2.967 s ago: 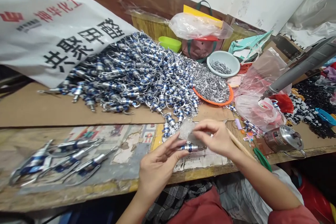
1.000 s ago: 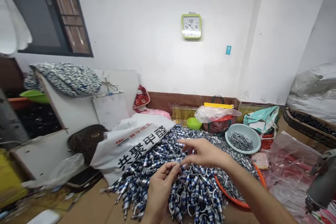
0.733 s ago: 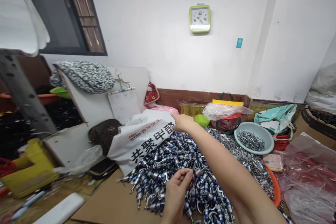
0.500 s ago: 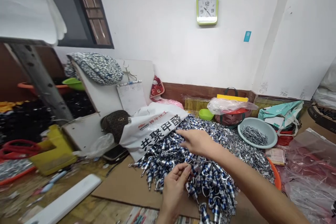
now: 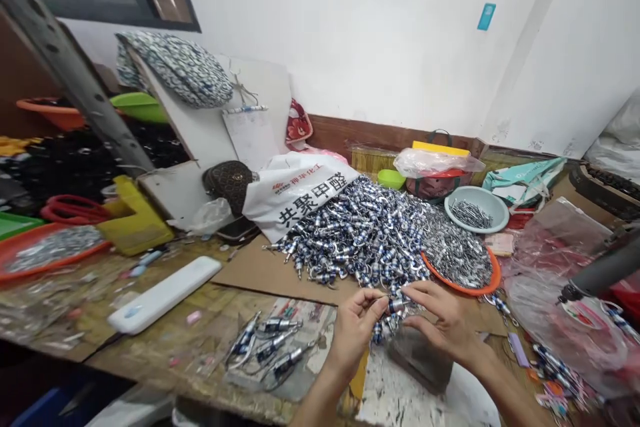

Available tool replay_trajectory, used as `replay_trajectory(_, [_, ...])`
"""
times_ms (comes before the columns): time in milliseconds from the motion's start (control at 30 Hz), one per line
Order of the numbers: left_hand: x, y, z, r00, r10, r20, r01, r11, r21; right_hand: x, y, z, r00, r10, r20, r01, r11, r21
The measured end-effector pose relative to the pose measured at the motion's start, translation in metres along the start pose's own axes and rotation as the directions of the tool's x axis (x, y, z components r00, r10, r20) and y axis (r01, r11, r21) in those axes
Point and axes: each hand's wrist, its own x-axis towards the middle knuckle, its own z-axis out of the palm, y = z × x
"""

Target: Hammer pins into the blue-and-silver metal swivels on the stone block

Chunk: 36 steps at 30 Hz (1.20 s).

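The left hand (image 5: 353, 330) pinches a blue-and-silver metal piece (image 5: 396, 305) between thumb and forefinger, holding it roughly level at the front edge of a big heap of similar pieces (image 5: 365, 233). The right hand (image 5: 445, 320) comes in from the other side, thumb and forefinger parted around the free end of the piece; whether either of those fingers actually touches it, I cannot tell. Beneath the right hand sits a dark grey block (image 5: 423, 365) (its outline somewhat blurred) on a pale, stained patch of the surface (image 5: 165, 357). The heap lies on a flat sheet of cardboard (image 5: 250, 270), and a white printed bag (image 5: 295, 188) covers part of its left side. To the right of the heap, an orange tray (image 5: 494, 278) is filled with small metal parts, and just behind it a pale blue bowl (image 5: 502, 211) holds thin metal ones. Left of the hands, a few loose hooked pieces (image 5: 287, 361) lie near the front edge of the surface, and farther left rests a long white object (image 5: 165, 297), set at a slant, with a dark cord running from its near end.
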Motion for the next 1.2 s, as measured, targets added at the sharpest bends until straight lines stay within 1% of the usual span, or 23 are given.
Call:
replay_trajectory(67, [-0.010, -0.002, 0.003, 0.999, -0.011, 0.035, 0.010, 1.000, 0.029, -0.008, -0.006, 0.004, 0.995, -0.080, -0.058, 0.079, 0.997, -0.016])
replay_trajectory(167, [-0.023, -0.005, 0.004, 0.996, -0.033, 0.085, 0.027, 0.998, 0.063, -0.019, -0.014, 0.004, 0.973, -0.203, -0.113, 0.192, 0.976, -0.101])
replay_trajectory(233, [-0.029, -0.004, 0.004, 0.992, -0.051, 0.115, 0.042, 0.996, 0.080, -0.025, -0.018, 0.001, 0.956, -0.280, -0.091, 0.261, 0.949, -0.178])
replay_trajectory(300, [-0.034, -0.001, 0.006, 0.990, -0.046, 0.134, 0.031, 0.993, 0.113, -0.031, -0.022, -0.003, 0.944, -0.329, -0.031, 0.311, 0.917, -0.249])
replay_trajectory(367, [-0.038, 0.004, 0.007, 0.988, -0.025, 0.155, -0.003, 0.984, 0.176, -0.036, -0.025, -0.007, 0.944, -0.331, 0.007, 0.318, 0.901, -0.297])
replay_trajectory(467, [-0.041, 0.008, 0.008, 0.980, 0.005, 0.198, -0.062, 0.958, 0.281, -0.043, -0.027, -0.009, 0.955, -0.296, -0.025, 0.272, 0.906, -0.326])
replay_trajectory(533, [-0.041, 0.007, 0.007, 0.973, 0.022, 0.229, -0.098, 0.940, 0.327, -0.046, -0.028, -0.009, 0.957, -0.286, -0.041, 0.256, 0.905, -0.339])
replay_trajectory(633, [-0.041, 0.002, 0.004, 0.959, 0.061, 0.275, -0.165, 0.913, 0.372, -0.049, -0.029, -0.010, 0.954, -0.297, -0.031, 0.267, 0.896, -0.353])
replay_trajectory(800, [-0.041, -0.002, 0.003, 0.946, 0.147, 0.289, -0.272, 0.843, 0.463, -0.048, -0.029, -0.011, 0.948, -0.317, -0.005, 0.294, 0.887, -0.356])
replay_trajectory(900, [-0.041, -0.001, 0.001, 0.932, 0.145, 0.331, -0.304, 0.809, 0.503, -0.049, -0.030, -0.010, 0.958, -0.286, -0.010, 0.266, 0.902, -0.339])
replay_trajectory(967, [-0.040, -0.001, 0.000, 0.930, 0.102, 0.352, -0.274, 0.832, 0.483, -0.052, -0.030, -0.008, 0.964, -0.266, -0.030, 0.243, 0.918, -0.314])
replay_trajectory(1033, [-0.040, -0.003, 0.000, 0.938, 0.040, 0.344, -0.193, 0.885, 0.423, -0.054, -0.031, -0.005, 0.969, -0.239, -0.061, 0.213, 0.935, -0.285])
replay_trajectory(1133, [-0.039, -0.010, 0.002, 0.958, -0.051, 0.283, -0.039, 0.952, 0.304, -0.059, -0.032, 0.000, 0.985, -0.152, -0.082, 0.132, 0.967, -0.216])
replay_trajectory(1200, [-0.039, -0.016, 0.003, 0.971, -0.101, 0.215, 0.048, 0.971, 0.236, -0.061, -0.033, 0.003, 0.993, -0.077, -0.084, 0.064, 0.987, -0.150])
